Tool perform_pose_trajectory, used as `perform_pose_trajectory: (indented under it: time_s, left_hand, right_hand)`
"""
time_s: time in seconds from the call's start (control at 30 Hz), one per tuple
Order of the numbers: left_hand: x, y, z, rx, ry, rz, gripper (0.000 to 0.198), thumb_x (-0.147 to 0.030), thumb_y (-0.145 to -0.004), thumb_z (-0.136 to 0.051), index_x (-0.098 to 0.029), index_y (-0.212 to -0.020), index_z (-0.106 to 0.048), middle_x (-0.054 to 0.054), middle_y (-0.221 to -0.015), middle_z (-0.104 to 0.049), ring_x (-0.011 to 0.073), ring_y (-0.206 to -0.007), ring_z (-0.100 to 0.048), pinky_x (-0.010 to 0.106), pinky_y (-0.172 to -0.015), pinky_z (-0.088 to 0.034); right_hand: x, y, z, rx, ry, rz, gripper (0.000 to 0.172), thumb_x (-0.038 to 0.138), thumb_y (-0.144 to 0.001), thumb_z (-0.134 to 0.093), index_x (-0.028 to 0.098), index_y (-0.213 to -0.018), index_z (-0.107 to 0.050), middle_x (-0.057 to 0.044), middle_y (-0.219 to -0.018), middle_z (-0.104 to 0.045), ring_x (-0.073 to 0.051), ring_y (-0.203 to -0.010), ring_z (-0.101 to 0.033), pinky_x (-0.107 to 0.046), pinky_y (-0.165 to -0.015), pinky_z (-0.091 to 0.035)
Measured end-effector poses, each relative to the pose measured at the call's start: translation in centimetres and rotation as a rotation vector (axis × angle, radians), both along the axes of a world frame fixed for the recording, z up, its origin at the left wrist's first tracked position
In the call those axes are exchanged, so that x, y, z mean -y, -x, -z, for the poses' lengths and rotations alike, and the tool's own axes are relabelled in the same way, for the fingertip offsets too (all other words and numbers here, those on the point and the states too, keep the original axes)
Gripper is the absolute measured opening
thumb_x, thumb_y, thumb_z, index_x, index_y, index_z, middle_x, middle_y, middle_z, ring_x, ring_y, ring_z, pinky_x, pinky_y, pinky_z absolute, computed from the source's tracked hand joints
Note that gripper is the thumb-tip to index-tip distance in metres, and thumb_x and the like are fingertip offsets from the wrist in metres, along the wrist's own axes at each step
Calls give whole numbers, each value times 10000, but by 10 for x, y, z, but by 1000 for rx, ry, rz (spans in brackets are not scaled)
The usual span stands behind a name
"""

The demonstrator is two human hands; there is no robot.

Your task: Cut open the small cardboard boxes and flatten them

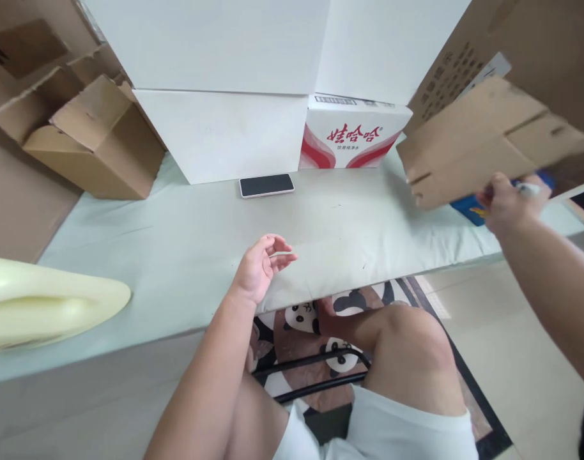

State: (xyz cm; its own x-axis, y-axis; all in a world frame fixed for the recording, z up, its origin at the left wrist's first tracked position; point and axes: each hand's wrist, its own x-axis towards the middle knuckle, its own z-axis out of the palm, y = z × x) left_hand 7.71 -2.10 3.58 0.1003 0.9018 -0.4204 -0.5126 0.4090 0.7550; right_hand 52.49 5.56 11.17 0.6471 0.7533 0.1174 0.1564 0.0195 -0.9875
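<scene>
My left hand (262, 265) hovers over the front part of the cloth-covered table, palm turned inward. Its fingers are curved and apart, with nothing between them. Over on the right, my right hand (510, 201) is closed at the lower edge of a flattened brown cardboard box (478, 144), which is tilted and slightly blurred. A blue and white object (531, 187) shows by the knuckles of that hand; I cannot make out its kind. Below the cardboard, a blue packet with yellow marks (469, 209) is partly hidden.
A phone (267, 185) lies on the table (200, 223) before white boxes (225, 131) and a red-and-white carton (354, 135). An open cardboard box (114, 153) stands at left, near a pale yellow curved object (57, 300). A large carton (555, 57) rises at right.
</scene>
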Motion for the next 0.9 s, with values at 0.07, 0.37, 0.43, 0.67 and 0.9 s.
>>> perform_pose_trajectory:
  time_s: [0.07, 0.37, 0.43, 0.67, 0.9]
  left_hand:
    - [-3, 0, -1, -12, 0, -6, 288, -409, -632, -716, -183, -797, -646, -5, -740, -688, 185, -673, -724, 316, -759, -517]
    - [-4, 2, -10, 67, 4, -78, 178, -354, -739, -655, -183, -775, -626, -16, -709, -655, 133, -627, -682, 291, -744, -495]
    - [-1, 1, -9, 79, 2, -116, 172, -350, -745, -645, -182, -767, -615, -15, -699, -646, 127, -601, -664, 287, -715, -484]
    - [12, 33, -10, 25, -99, -267, 152, -329, -740, -592, -179, -719, -596, -10, -680, -613, 123, -564, -624, 298, -707, -418]
    - [25, 67, -10, 73, -70, -342, 112, -263, -735, -560, -176, -664, -556, -21, -631, -563, 102, -516, -544, 306, -710, -421]
  right_hand:
    - [-25, 9, -7, 1, 46, 165, 266, 150, -932, -584, 280, -790, -401, 76, -629, -566, -50, -525, -565, -146, -459, -455]
    - [-2, 106, -3, 199, 336, -220, 102, 340, -958, -525, 247, -963, -564, -17, -615, -658, -169, -505, -625, -289, -515, -470]
    - [1, 142, -5, 385, 373, -440, 280, 406, -985, -409, 249, -1126, -593, -1, -576, -596, -202, -514, -598, -337, -539, -471]
    - [-8, 331, -8, 862, 63, -1020, 310, 58, -724, -506, 191, -890, -731, -48, -979, -691, -227, -1000, -671, -409, -1007, -497]
    - [-32, 535, -15, 1298, -258, -1312, 400, 76, -748, -595, 234, -1102, -695, -63, -1529, -521, -309, -1226, -635, -468, -974, -567]
